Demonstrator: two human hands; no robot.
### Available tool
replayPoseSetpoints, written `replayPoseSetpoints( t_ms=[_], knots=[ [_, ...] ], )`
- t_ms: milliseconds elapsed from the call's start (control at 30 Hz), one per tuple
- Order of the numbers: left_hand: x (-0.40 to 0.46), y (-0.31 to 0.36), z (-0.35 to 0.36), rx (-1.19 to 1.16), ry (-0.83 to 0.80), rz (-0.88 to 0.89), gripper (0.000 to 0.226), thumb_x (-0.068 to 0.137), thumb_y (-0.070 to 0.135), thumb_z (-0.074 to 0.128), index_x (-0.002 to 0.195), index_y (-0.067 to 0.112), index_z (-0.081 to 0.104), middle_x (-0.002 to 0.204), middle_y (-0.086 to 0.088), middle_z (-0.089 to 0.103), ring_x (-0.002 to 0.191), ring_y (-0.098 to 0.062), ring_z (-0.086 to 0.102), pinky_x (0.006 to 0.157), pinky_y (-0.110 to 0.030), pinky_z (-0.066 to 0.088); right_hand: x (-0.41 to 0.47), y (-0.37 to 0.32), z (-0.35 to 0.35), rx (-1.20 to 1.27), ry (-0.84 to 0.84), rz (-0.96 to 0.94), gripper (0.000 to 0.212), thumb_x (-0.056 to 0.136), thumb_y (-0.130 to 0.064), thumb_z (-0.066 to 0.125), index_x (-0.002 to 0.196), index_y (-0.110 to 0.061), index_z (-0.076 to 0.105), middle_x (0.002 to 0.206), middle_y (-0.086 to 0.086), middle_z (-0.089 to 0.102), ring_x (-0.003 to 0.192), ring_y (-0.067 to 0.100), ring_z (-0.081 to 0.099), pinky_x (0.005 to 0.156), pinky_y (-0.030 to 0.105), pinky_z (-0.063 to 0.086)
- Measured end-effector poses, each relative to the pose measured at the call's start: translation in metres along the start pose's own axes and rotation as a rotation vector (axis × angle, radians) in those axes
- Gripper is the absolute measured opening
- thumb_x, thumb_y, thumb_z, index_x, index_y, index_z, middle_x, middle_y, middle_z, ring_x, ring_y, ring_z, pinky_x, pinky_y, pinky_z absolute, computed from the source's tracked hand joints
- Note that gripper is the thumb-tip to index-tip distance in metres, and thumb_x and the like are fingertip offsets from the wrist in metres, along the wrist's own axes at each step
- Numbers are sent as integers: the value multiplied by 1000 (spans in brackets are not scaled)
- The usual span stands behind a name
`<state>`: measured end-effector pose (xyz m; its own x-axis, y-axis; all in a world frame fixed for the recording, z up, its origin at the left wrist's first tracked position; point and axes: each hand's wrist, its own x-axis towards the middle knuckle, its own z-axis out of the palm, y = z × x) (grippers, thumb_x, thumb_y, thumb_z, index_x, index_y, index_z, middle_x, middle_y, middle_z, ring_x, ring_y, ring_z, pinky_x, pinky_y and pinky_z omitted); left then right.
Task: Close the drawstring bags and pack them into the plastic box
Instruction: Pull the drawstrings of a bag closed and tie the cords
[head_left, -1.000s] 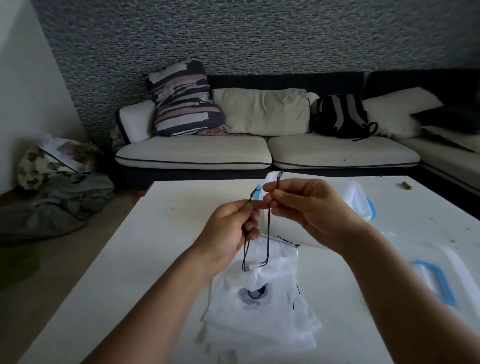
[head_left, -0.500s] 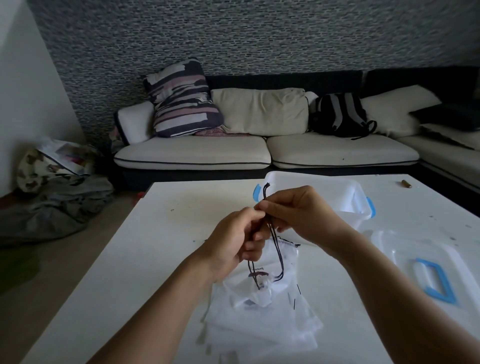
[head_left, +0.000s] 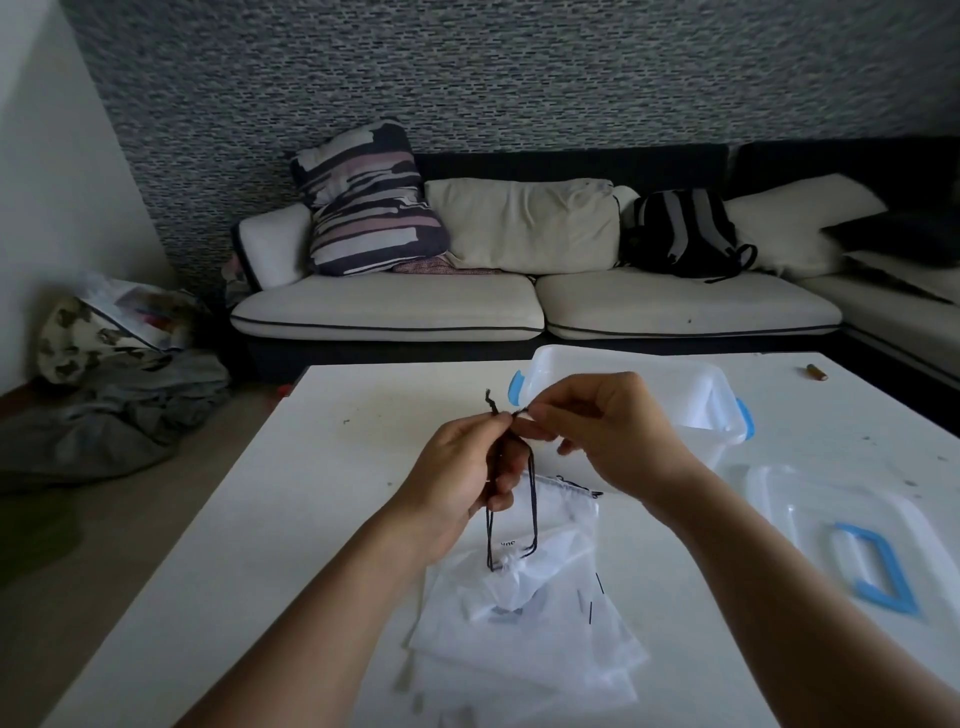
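A white drawstring bag (head_left: 511, 587) hangs gathered at its neck from a dark drawstring (head_left: 533, 512) above a stack of flat white bags (head_left: 524, 660) on the white table (head_left: 291, 519). My left hand (head_left: 462, 483) pinches the cord near its top end, with a short tail sticking up. My right hand (head_left: 608, 436) pinches the other cord end just to the right, fingertips nearly touching the left ones. The clear plastic box (head_left: 670, 395) with blue clips stands behind my right hand.
The box's clear lid (head_left: 841, 525) with a blue handle lies on the table at the right. A small brown object (head_left: 815, 372) sits near the far right edge. A sofa (head_left: 415, 306) with cushions and a backpack stands beyond the table.
Both hands dipped towards the stack half a second ago and have risen a little since. The two cord ends are now pinched apart at the fingertips, one in each hand.
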<state>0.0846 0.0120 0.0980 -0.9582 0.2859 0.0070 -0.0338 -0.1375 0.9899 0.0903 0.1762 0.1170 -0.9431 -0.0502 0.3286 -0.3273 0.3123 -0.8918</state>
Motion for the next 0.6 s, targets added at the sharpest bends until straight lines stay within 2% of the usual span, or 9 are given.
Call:
replayPoseSetpoints(
  t_ms=[67, 100, 200, 267, 367, 400, 467, 533, 600],
  knots=[
    [3, 4, -1, -107, 65, -50, 34, 102, 15, 45, 89, 5, 75, 70, -8, 64, 51, -14, 48, 44, -23, 34, 2, -2, -4, 156, 75, 47, 12, 89, -4, 69, 79, -7, 74, 80, 5, 73, 76, 15, 65, 69, 27, 55],
    [5, 5, -3, -185, 84, -72, 32, 102, 15, 45, 93, 4, 74, 74, -9, 68, 52, -12, 52, 44, -21, 37, 3, -3, -8, 223, 46, 78, 13, 86, -3, 70, 75, -7, 74, 88, 5, 74, 83, 16, 66, 76, 28, 55],
    [7, 11, -12, -394, 5, -106, 32, 103, 21, 43, 101, 4, 71, 81, -6, 70, 51, -9, 49, 39, -16, 33, 0, -1, -12, 194, -259, 130, 7, 75, -9, 71, 69, -11, 72, 109, -1, 75, 103, 15, 69, 91, 26, 53],
    [4, 15, -17, -433, -107, -125, 33, 102, 22, 43, 99, 3, 70, 77, -7, 64, 48, -8, 43, 36, -16, 31, -5, 5, -7, 166, -407, 149, 13, 78, -2, 73, 68, -8, 67, 102, -1, 76, 102, 15, 70, 92, 27, 52],
    [0, 17, -18, -296, -141, -90, 38, 103, 20, 43, 87, 5, 74, 67, -7, 57, 49, -12, 46, 40, -19, 38, -10, 12, -1, 185, -473, 198, 13, 80, -1, 76, 72, -3, 67, 88, 13, 75, 92, 23, 71, 92, 33, 53],
    [2, 14, -19, -158, -90, -1, 40, 104, 20, 42, 85, 7, 75, 65, -7, 58, 52, -15, 49, 44, -21, 42, -11, 10, -2, 176, -468, 211, 15, 77, -8, 80, 75, -1, 68, 86, 17, 74, 89, 26, 70, 91, 33, 53],
    [6, 5, -26, 227, 91, 294, 38, 106, 19, 43, 85, 13, 74, 69, -6, 65, 62, -20, 60, 57, -28, 53, -11, 5, -2, 167, -404, 235, 38, 74, -29, 85, 80, 4, 67, 80, 18, 71, 82, 24, 67, 86, 30, 53],
    [8, -3, -28, 453, 198, 505, 34, 105, 20, 43, 89, 16, 73, 79, -3, 72, 76, -20, 69, 74, -32, 58, -9, 1, -2, 245, -284, 318, 61, 83, -45, 75, 96, 13, 61, 76, 19, 68, 77, 29, 66, 88, 39, 58],
    [5, -3, -19, 274, 197, 484, 35, 106, 17, 42, 91, 9, 72, 88, -8, 75, 86, -22, 72, 82, -33, 58, -9, -2, -3, 352, -249, 461, 61, 94, -51, 56, 106, 9, 53, 76, 25, 66, 74, 36, 67, 79, 46, 61]
  ],
)
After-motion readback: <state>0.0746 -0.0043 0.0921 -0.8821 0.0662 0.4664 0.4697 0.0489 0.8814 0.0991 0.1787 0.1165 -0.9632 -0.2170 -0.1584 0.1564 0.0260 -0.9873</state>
